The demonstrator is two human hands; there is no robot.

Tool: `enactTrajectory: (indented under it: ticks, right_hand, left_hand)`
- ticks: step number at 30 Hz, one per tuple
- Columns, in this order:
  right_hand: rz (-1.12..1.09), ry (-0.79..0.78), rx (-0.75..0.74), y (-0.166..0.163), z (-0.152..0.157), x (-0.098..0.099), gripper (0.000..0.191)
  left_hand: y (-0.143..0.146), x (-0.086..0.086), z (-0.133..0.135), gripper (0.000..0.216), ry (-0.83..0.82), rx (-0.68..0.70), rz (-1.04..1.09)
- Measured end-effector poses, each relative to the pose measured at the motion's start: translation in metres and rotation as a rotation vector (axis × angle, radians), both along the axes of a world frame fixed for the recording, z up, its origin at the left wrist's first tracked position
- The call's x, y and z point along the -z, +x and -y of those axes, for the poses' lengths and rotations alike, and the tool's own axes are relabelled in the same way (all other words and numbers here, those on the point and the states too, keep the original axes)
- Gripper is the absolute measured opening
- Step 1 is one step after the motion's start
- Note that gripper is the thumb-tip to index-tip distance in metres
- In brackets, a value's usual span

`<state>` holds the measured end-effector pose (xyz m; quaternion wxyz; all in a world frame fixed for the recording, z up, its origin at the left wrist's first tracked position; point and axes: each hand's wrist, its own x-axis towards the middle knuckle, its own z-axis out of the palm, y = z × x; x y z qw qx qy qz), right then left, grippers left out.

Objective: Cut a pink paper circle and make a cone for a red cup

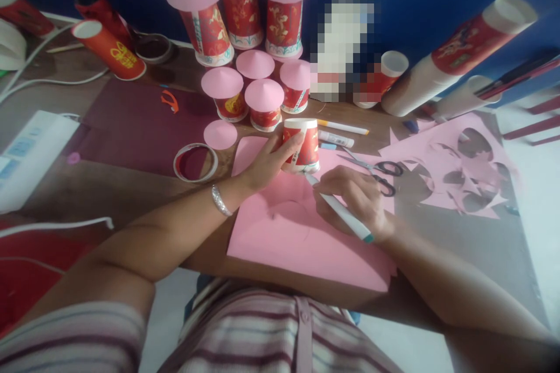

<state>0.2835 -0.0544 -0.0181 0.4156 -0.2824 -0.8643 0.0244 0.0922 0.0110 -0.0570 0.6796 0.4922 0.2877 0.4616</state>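
Observation:
My left hand is closed around a red paper cup with a white rim, standing on a pink paper sheet. In my right hand is a white marker with a green end. Its tip is close to the cup's base; whether they touch I cannot tell. A curved line is drawn on the pink sheet below the cup. Scissors with dark handles lie open just beyond my right hand, near a glue stick and a yellow-and-white pen.
Red cups with pink cone tops, such as a tall one and a small one, stand behind. Cut pink scraps lie right. A tape roll, a pink disc and a white power strip are left.

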Motion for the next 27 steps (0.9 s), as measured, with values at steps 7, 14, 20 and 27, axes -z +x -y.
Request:
enactTrajectory:
  ticks: [7, 14, 20, 27]
  right_hand:
    - [-0.039, -0.056, 0.018, 0.0031, 0.0029, -0.0029, 0.019]
    - [-0.083, -0.11, 0.044, -0.0001, 0.0036, -0.0034, 0.016]
    - [-0.073, -0.072, 0.09, -0.0016, 0.0055, -0.0009, 0.022]
    - [0.023, 0.026, 0.04, 0.0003, 0.0029, -0.0008, 0.021]
  left_hand:
    - [-0.0003, -0.0095, 0.0019, 0.031, -0.017, -0.034, -0.065]
    - [-0.0011, -0.0029, 0.0008, 0.036, -0.014, -0.016, -0.018]
    - [0.0001, -0.0053, 0.001, 0.031, -0.013, -0.012, -0.007]
    - [-0.0009, 0.0003, 0.0001, 0.035, 0.012, -0.005, -0.031]
